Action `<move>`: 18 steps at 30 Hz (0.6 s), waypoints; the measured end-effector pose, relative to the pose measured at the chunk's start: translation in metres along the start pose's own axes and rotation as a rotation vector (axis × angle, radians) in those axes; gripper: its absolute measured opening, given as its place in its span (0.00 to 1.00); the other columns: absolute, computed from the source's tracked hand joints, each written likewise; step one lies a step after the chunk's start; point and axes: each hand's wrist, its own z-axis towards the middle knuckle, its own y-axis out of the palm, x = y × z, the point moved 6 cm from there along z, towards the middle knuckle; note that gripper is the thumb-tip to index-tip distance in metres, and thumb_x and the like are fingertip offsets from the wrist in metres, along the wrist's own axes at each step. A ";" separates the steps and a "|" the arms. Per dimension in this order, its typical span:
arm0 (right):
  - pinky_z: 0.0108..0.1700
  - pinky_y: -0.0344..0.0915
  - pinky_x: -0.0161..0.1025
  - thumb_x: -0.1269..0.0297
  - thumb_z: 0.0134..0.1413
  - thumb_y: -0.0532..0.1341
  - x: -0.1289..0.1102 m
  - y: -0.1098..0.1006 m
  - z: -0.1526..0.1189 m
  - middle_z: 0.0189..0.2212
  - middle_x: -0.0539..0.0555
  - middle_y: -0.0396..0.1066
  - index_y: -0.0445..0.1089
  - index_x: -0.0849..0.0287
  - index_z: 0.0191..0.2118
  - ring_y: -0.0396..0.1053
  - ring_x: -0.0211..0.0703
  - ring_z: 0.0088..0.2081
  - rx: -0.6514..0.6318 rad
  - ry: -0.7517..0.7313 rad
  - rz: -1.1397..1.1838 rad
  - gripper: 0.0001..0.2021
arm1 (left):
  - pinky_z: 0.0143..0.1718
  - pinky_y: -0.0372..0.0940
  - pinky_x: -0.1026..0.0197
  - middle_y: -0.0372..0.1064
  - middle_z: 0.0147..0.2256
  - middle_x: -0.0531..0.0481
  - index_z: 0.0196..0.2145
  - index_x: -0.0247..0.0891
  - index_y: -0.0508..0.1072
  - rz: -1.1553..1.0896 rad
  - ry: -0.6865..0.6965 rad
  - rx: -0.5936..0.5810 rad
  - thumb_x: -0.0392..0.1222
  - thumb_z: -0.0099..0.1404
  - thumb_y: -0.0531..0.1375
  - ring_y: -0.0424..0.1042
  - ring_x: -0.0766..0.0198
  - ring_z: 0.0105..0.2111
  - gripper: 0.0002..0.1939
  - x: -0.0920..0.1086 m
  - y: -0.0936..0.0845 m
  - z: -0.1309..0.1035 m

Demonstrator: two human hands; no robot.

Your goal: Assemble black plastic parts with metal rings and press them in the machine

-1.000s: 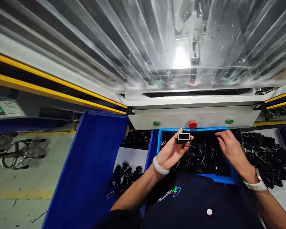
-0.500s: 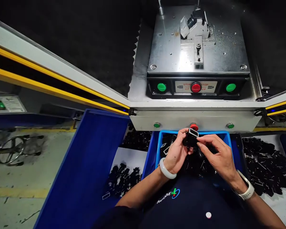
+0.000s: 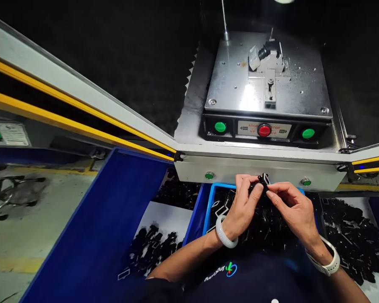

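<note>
Between my two hands is a small black plastic part (image 3: 265,180) with a pale rectangular rim. My left hand (image 3: 244,204) grips it from the left, thumb and fingers closed around it. From the other side my right hand (image 3: 292,206) pinches its edge with thumb and forefinger. Both hands are over a light-blue bin (image 3: 210,206) full of similar black parts. Fingers hide much of the held part. Beyond them, on a metal plate (image 3: 230,94), a fixture (image 3: 273,63) carries another black part and a clear block.
A panel with a red button (image 3: 264,130) and green buttons (image 3: 220,126) fronts the machine. Yellow-striped guards (image 3: 82,122) flank it. More black parts lie on a white sheet (image 3: 164,219) at left and in a pile (image 3: 350,235) at right.
The black part has been turned so its rim stands more upright, and my left thumb has come over it. My view has shifted, so the machine appears lower.
</note>
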 end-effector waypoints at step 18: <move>0.62 0.66 0.60 0.53 0.61 0.68 -0.165 -0.009 0.330 0.51 0.66 0.74 0.73 0.74 0.56 0.72 0.55 0.55 0.210 -0.326 -0.562 0.27 | 0.37 0.74 0.64 0.76 0.44 0.46 0.47 0.29 0.73 0.168 0.385 0.313 0.43 0.75 0.64 0.77 0.70 0.33 0.12 0.180 -0.069 0.282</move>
